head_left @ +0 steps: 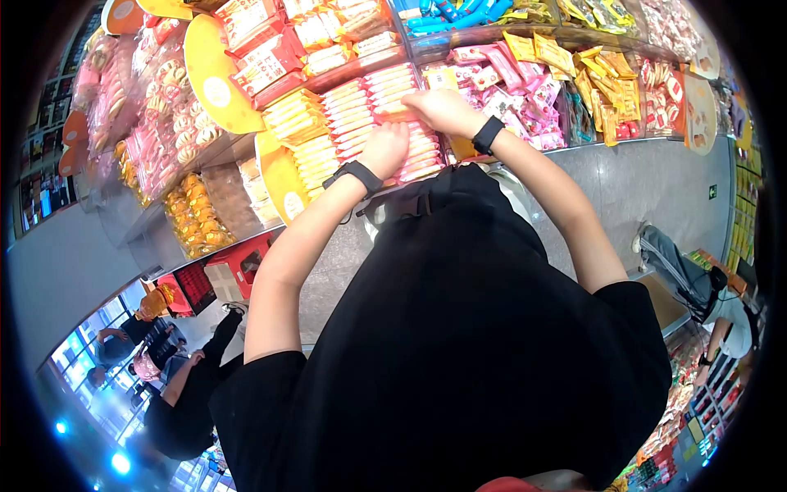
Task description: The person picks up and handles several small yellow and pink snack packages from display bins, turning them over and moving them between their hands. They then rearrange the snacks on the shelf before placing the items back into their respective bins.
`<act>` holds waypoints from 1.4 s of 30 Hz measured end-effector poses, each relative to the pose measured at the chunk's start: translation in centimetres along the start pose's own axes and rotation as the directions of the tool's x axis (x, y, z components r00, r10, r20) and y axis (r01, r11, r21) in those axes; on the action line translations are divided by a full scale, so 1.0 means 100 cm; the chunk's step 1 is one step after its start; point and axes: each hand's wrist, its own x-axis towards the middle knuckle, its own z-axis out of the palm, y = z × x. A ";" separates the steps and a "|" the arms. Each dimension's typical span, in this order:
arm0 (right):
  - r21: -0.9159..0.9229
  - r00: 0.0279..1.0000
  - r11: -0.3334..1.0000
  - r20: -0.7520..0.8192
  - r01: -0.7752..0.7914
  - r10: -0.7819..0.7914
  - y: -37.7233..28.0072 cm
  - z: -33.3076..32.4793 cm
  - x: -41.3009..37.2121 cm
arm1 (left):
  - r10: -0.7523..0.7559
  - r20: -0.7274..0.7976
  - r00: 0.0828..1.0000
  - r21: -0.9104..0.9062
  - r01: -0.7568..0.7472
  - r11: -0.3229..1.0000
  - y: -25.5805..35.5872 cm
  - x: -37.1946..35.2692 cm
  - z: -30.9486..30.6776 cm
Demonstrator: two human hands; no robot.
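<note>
My left hand point(388, 149) reaches over rows of small pink-and-white wrapped snack packets point(347, 111), its fingers curled down against one of them. My right hand point(443, 111) comes in from the right, thumb and fingers pinched on a packet point(395, 110) in the same row, just above the left hand. The fingertips partly cover what they grip. A black band circles each wrist. Beside my left hand stand stacked yellow packets point(313, 162); to the right of my right hand lie loose pink packets point(529, 102).
Clear dividers split the display into bins. Red snack bags point(270, 61) and blue-wrapped sweets point(459, 15) fill the far bins, yellow packets point(607, 86) the right. Yellow rounded signs point(215, 78) stick up at the left. Red crates point(246, 262) sit below. Other people stand at both sides.
</note>
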 end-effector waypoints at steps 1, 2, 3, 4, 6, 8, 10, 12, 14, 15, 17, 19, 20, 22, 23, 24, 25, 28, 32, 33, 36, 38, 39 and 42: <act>-0.065 0.998 0.998 0.067 0.003 0.001 -0.002 0.002 0.000 | 0.024 -0.038 0.999 0.030 -0.023 0.999 -0.001 -0.001 0.004; -0.067 0.997 0.994 0.014 0.081 -0.080 -0.003 0.005 0.000 | 0.020 -0.039 0.999 0.028 -0.019 0.999 0.001 -0.001 0.003; -0.067 0.996 0.994 0.016 0.084 -0.083 -0.003 0.008 -0.001 | 0.010 -0.036 0.999 0.017 -0.009 1.000 0.001 -0.001 0.002; -0.064 0.995 0.993 0.009 0.095 -0.095 -0.004 0.010 -0.004 | 0.002 -0.033 0.999 0.007 -0.001 1.000 0.002 -0.002 0.001; -0.093 0.991 0.987 0.037 0.133 -0.130 -0.004 0.016 -0.005 | -0.016 -0.040 0.999 -0.021 0.015 1.000 0.003 -0.003 0.004; -0.079 0.991 0.988 0.035 0.132 -0.130 -0.002 0.018 -0.007 | -0.032 -0.043 0.999 -0.048 0.030 0.998 0.004 -0.006 0.005; -0.063 0.991 0.989 0.031 0.130 -0.129 0.000 0.018 -0.008 | -0.039 -0.066 0.997 -0.109 0.032 0.994 0.004 -0.008 0.004; -0.049 0.990 0.990 0.064 0.132 -0.129 0.001 0.015 -0.007 | -0.049 -0.051 0.998 -0.102 0.043 0.994 0.005 -0.009 0.001; 0.017 0.992 0.993 0.051 0.117 -0.118 0.000 0.016 -0.008 | -0.054 -0.037 0.998 -0.099 0.051 0.994 0.006 -0.010 -0.001; 0.081 0.993 0.990 0.041 0.111 -0.115 0.001 0.016 -0.007 | -0.063 -0.039 0.997 -0.111 0.059 0.992 0.006 -0.010 -0.002; 0.018 0.992 0.992 0.015 0.126 -0.127 0.004 0.021 -0.009 | -0.076 -0.038 0.996 -0.125 0.071 0.990 0.007 -0.011 -0.003; -0.037 0.990 0.989 -0.010 0.140 -0.140 0.007 0.026 -0.011 | -0.074 -0.098 0.992 -0.108 0.063 0.992 0.008 -0.014 -0.004; -0.190 0.989 0.973 -0.036 0.135 -0.144 0.007 0.023 -0.010 | -0.077 -0.095 0.993 -0.109 0.066 0.992 0.010 -0.015 -0.009; -0.367 0.988 0.922 -0.043 0.123 -0.149 0.010 0.024 -0.011 | -0.105 -0.105 0.989 -0.079 0.097 0.992 0.012 -0.013 -0.019; -0.367 0.988 0.922 -0.045 0.120 -0.147 0.008 0.027 -0.012 | -0.101 -0.104 0.989 -0.079 0.093 0.993 0.012 -0.013 -0.016; -0.379 0.995 0.920 0.048 0.099 -0.088 0.005 0.030 -0.012 | -0.098 -0.158 0.982 -0.061 0.089 0.994 0.011 -0.013 -0.010; -0.395 0.990 0.915 0.139 0.081 -0.028 0.003 0.033 -0.012 | -0.094 -0.214 0.972 -0.044 0.087 0.995 0.011 -0.011 -0.005; -0.446 0.987 0.890 0.155 0.094 -0.026 -0.005 0.025 -0.013 | -0.072 -0.154 0.985 -0.032 0.068 0.997 0.006 -0.012 0.015; -0.342 0.988 0.927 0.016 0.151 -0.155 -0.021 0.015 -0.027 | -0.062 -0.152 0.986 0.016 0.066 0.998 0.005 -0.011 0.020; -0.340 0.988 0.928 0.019 0.152 -0.155 -0.019 0.018 -0.030 | -0.050 -0.118 0.992 0.023 0.053 0.998 0.004 -0.011 0.021; -0.430 0.971 0.889 -0.095 0.160 -0.221 -0.013 0.028 -0.036 | -0.028 -0.019 0.999 -0.004 0.028 1.000 -0.002 -0.008 0.021; -0.501 0.973 0.845 -0.021 0.188 -0.229 -0.013 0.029 -0.035 | -0.016 0.046 0.999 -0.031 0.017 0.999 -0.004 -0.007 0.015; -0.501 0.973 0.845 -0.025 0.185 -0.228 -0.012 0.030 -0.035 | -0.006 0.088 0.996 -0.072 0.012 0.997 -0.003 -0.007 0.008; -0.505 0.979 0.843 0.016 0.184 -0.204 -0.009 0.031 -0.036 | -0.010 0.129 0.992 -0.088 0.022 0.996 -0.001 -0.006 0.009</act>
